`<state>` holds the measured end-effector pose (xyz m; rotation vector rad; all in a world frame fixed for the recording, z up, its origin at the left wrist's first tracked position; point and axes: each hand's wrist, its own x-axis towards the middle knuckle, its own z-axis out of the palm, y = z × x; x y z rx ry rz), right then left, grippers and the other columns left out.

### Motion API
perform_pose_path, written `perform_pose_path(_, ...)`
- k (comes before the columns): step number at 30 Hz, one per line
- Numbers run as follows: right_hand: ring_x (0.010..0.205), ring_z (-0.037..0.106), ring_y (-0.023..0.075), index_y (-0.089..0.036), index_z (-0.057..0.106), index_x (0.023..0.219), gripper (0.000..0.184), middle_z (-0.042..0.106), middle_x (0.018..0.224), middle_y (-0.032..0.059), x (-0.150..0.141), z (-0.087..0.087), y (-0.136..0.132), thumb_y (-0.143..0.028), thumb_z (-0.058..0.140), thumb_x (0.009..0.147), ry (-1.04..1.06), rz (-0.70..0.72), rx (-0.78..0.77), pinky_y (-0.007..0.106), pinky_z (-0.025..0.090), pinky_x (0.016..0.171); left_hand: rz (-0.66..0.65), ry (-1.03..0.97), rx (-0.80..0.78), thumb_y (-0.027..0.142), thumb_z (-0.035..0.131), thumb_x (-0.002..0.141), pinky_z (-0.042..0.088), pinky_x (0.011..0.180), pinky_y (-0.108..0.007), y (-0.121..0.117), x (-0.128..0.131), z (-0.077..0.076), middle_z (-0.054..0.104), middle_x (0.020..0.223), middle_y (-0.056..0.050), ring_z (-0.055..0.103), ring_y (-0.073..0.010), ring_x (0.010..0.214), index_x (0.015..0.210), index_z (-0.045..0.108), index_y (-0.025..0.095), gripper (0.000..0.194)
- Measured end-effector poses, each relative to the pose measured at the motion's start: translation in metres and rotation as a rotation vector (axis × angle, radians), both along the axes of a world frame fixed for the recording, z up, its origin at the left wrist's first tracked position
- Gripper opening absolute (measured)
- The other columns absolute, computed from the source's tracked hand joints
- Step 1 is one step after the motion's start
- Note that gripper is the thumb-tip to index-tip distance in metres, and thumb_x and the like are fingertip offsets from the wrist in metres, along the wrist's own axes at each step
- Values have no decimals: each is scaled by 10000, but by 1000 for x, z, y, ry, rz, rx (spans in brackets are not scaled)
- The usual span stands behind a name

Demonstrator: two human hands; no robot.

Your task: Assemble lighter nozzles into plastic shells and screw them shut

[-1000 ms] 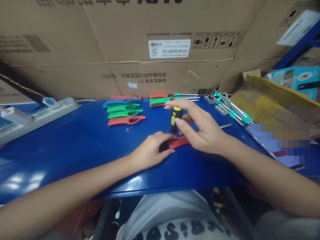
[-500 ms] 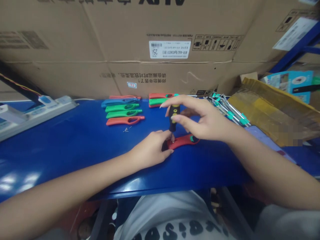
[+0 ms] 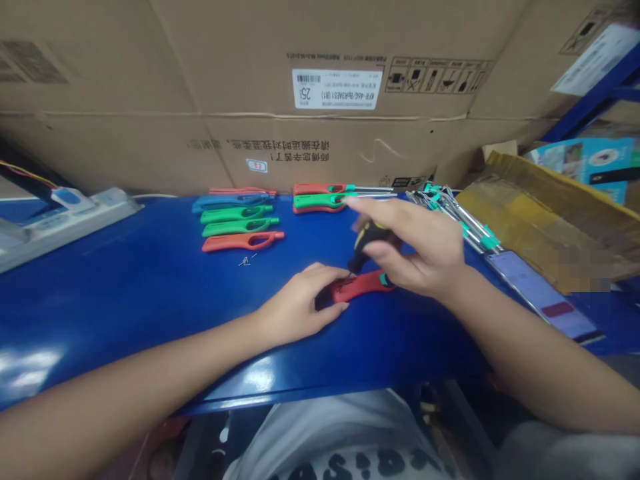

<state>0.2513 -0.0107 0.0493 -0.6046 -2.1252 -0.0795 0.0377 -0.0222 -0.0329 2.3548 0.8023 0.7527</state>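
Observation:
My left hand (image 3: 300, 300) pinches the near end of a red lighter body (image 3: 357, 287) between thumb and fingers, holding it flat on the blue table. Above it, my right hand (image 3: 420, 247) grips a black and yellow screwdriver (image 3: 369, 237), tilted with its tip down at the red body close to my left fingertips. A green part shows at the body's right end, partly behind my right hand. Several small screws (image 3: 246, 261) lie left of the hands. Beyond them, red, green and blue lighter handles (image 3: 243, 241) lie in a row.
Lighters with metal tubes (image 3: 320, 200) lie at the back. Loose metal tubes with green collars (image 3: 465, 220) and a phone (image 3: 545, 293) are at right, beside a yellow-taped carton (image 3: 540, 220). A power strip (image 3: 75, 223) lies at left. A large cardboard box (image 3: 240, 87) walls the back.
The screwdriver has gone from upright to tilted, its handle leaning right with my right hand. My left hand stays on the red body. The view has shifted slightly, showing more of the phone.

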Motion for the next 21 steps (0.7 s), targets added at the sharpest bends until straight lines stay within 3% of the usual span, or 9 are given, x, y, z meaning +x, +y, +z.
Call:
perform_pose_path(3,790,696,128,-212,624,1314,350,744,1056,59,-2,0,-2,-293,387,1070,9,41,-133,291,586,773,11,6,-11,220,692,885,502,962,-380,0,1,0,697,1222,-50,636,-214,1060,1243,599,225,369)
perform_pose_path(7,839,698,162,-206,695,1192,288,755,981,49,-2,-1,-2,-369,633,963,29,10,-11,296,578,804,39,6,-8,233,716,870,512,936,-379,0,2,1,711,1168,-47,646,-221,1037,1211,614,227,356)
perform_pose_path(9,884,698,168,-193,667,1250,314,751,1033,64,-3,-1,-3,-355,565,1002,32,-3,-15,308,571,833,34,12,-28,240,716,875,507,949,-379,0,2,1,710,1164,-40,644,-218,1045,1224,610,233,365)
perform_pose_path(11,861,696,142,-188,592,1354,357,738,1098,68,-4,0,-3,-291,411,1064,16,20,-119,303,573,815,30,23,-51,248,715,880,509,945,-376,0,2,2,706,1159,-33,645,-215,1040,1215,608,235,352)
perform_pose_path(13,810,692,126,-195,586,1353,354,738,1092,57,-5,0,-4,-287,396,1069,-7,39,-175,291,575,782,41,25,-53,262,725,874,516,924,-374,1,2,1,705,1138,-34,650,-219,1029,1169,603,225,322)
perform_pose_path(17,837,706,170,-201,696,1172,332,751,967,56,-1,-2,-2,-447,612,965,-31,-53,19,295,572,793,54,-2,-32,303,741,872,529,892,-361,1,1,-2,701,1092,-35,670,-217,1003,1100,565,216,301)
perform_pose_path(19,923,711,191,-204,672,1242,370,746,1019,72,1,-2,-3,-450,537,1002,-56,-38,52,309,573,824,48,0,-41,327,731,885,530,894,-363,1,1,-2,695,1088,-33,672,-214,997,1089,555,221,289)
perform_pose_path(21,983,704,190,-211,589,1369,409,728,1110,78,1,-2,-4,-390,389,1060,-80,19,-43,328,576,847,50,14,-46,343,725,890,530,890,-372,1,1,-2,689,1085,-36,669,-219,994,1077,551,223,282)
